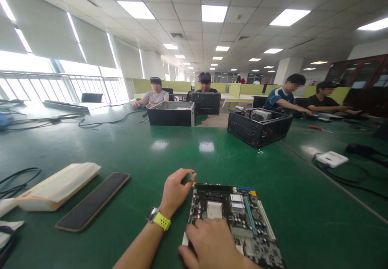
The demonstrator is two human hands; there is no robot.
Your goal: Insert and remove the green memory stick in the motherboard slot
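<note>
A computer motherboard [239, 228] lies on the green table directly before me. Over its near-left part my right hand [212, 240] rests, fingers curled on the board and thumb at its left edge. A small white piece [185, 239] shows between thumb and forefinger; I cannot tell if it belongs to the board. My left hand [177, 190], with a yellow-green strapped watch [159, 218] on its wrist, is by the far-left corner. Its thumb and forefinger curve together into a ring; anything between the tips is too small to make out. A pale square socket [214, 210] shows beyond my right hand.
To the left lie a dark phone [93, 202] and a paper-wrapped bundle [60, 186]. Farther off stand an open computer case [257, 127] and another case [171, 114]. A white box with cables [332, 159] and a screwdriver [320, 129] lie right. Several people sit beyond.
</note>
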